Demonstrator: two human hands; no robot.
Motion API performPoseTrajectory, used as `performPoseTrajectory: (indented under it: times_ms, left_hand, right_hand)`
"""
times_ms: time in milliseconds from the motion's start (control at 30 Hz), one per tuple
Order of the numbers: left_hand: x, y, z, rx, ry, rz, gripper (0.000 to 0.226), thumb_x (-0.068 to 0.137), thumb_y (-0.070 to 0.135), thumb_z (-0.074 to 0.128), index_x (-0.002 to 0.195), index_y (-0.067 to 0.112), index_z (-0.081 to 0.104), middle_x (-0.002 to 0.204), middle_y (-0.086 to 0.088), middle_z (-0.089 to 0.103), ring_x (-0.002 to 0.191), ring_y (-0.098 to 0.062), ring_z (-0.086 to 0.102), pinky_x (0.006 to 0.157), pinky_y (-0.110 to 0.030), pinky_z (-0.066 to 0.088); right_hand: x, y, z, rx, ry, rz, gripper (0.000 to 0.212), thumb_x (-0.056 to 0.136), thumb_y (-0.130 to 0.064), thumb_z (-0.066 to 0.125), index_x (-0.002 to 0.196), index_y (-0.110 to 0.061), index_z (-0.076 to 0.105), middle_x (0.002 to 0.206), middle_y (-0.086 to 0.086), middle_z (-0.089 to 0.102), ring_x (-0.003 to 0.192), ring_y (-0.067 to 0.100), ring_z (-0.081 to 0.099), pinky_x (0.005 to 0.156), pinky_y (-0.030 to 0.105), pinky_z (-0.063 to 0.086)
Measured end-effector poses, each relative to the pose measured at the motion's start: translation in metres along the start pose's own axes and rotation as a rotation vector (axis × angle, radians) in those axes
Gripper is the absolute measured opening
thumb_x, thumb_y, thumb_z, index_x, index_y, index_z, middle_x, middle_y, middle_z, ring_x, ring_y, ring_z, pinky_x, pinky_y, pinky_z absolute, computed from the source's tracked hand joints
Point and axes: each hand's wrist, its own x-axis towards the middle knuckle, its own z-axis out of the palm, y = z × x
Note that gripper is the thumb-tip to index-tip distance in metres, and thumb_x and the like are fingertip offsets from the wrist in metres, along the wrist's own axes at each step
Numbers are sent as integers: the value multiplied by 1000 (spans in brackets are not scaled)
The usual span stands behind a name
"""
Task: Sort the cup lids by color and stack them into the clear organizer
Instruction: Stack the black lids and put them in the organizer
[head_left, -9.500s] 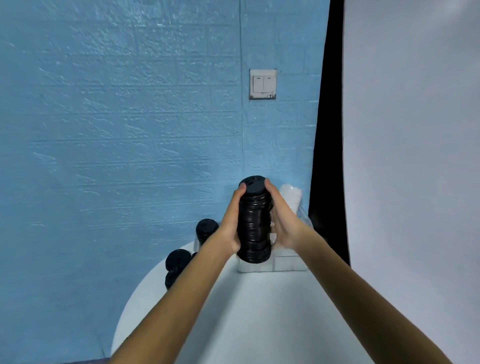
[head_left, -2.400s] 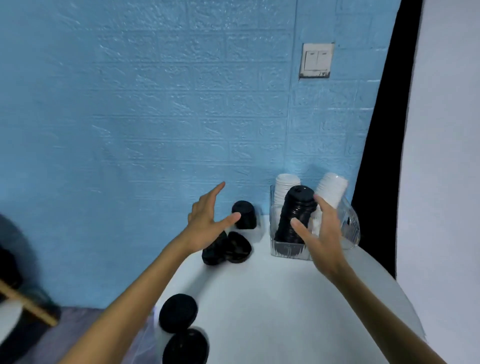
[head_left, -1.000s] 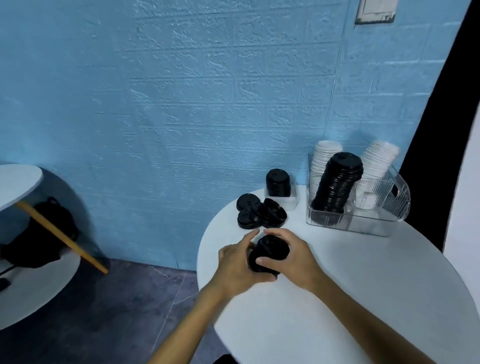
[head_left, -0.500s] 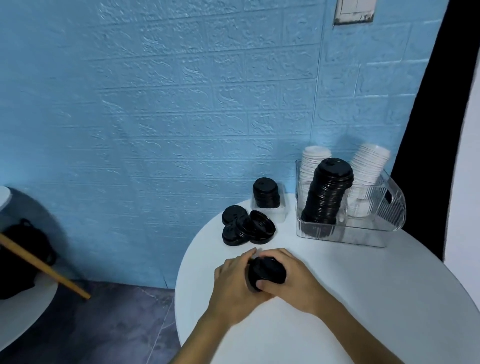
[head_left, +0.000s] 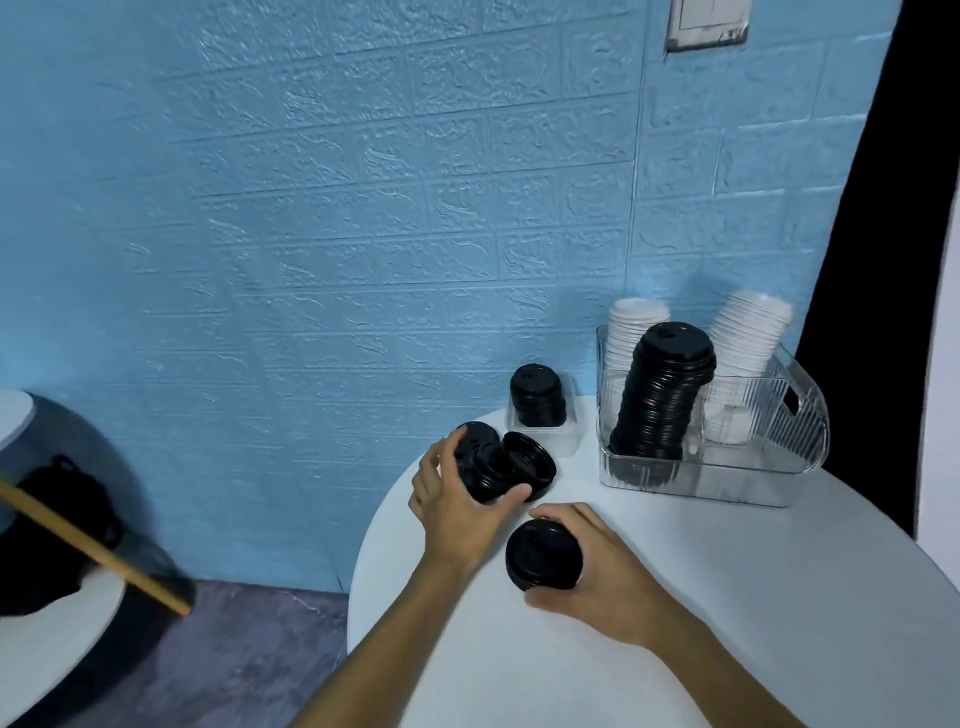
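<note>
Lids, black: a short stack (head_left: 543, 555) sits in the right hand (head_left: 597, 577), near the table's near-left edge, fingers curled round its far side and thumb under the near side. Left hand (head_left: 457, 506) reaches just beyond it, fingers and thumb wrapped about a loose cluster of black lids (head_left: 501, 462) lying tumbled on the white table (head_left: 753, 597); one lid there tilts on edge. Another small black stack (head_left: 537, 397) stands in a little clear tray at the far side. Clear organizer (head_left: 769, 467) at far right holds a tall leaning black column (head_left: 660, 395) between two white columns (head_left: 631, 332).

Judgement: step in hand is gathering strays into one stack. Do it well by turning every lid the same way up, nesting rims squarely before lifting, and squeezing lightly from both sides. Seat the gathered stack on the black column only; that column leans, so steady it first.
</note>
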Motion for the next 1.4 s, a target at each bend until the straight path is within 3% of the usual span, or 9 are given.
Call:
performPoseTrajectory:
  times_ms: [233,367,633,767,900,1033,1167,1267,1400]
  left_hand:
    - [20,4,27,182,-81,158,114,52,89,63,151,56,17,162,5,25,153,-14,11,121,-43,6]
    - [24,-5,32,276,-147,246,88,59,88,65,137,53,45,146,11,47,146,-13,27,118,-38,2]
    - [8,-9,20,78,-105,274,51,64,63,79,109,46,62,121,27,56,120,7,47,105,-23,17]
    - [3,-13,15,10,-164,305,48,61,74,74,98,44,67,123,25,57,119,8,52,110,-32,26]
    - [-3,-12,12,-84,-162,342,30,66,60,79,81,38,66,112,20,64,110,-2,62,104,-47,41]
    - [-8,-13,7,-158,-196,381,22,71,50,77,84,33,70,110,22,63,107,-7,65,98,-46,48]
    - [-12,-15,8,-95,-225,431,22,77,53,73,90,35,72,118,22,62,115,-3,61,102,-51,44]
    - [-13,-14,12,-79,-237,448,29,81,56,71,95,31,75,122,21,60,115,-5,60,101,-50,45]
    - [-16,-12,13,-86,-198,440,39,81,63,69,103,31,75,119,21,62,112,-7,61,101,-47,46]
  right_hand:
    - [2,0,2,1,70,3,75,56,-52,85,121,-60,48,119,-32,50,119,3,52,104,31,47]
    - [3,1,1,6,77,7,75,54,-51,86,119,-57,50,119,-31,50,116,2,54,103,30,48]
    - [0,3,-10,25,109,59,68,56,-41,89,113,-49,54,113,-31,53,109,-5,55,96,22,49]
    - [-3,5,-15,32,103,109,71,53,-46,89,113,-45,50,112,-28,54,108,-6,55,91,17,48]
    - [-4,6,-16,61,83,150,82,52,-46,91,116,-43,41,118,-20,54,111,-1,56,93,18,48]
    - [-5,4,-17,225,124,212,93,55,-48,94,123,-41,31,127,-18,46,120,-2,50,99,22,46]
    - [-1,-6,-13,344,206,170,71,77,-45,84,132,-39,39,134,-27,48,124,-5,50,103,20,41]
    - [2,-11,-5,417,280,150,48,82,-41,81,120,-40,53,114,-19,68,115,-1,61,106,27,46]
    - [3,-18,-4,470,401,104,44,87,-24,78,119,-40,52,108,-22,70,107,2,66,99,23,48]
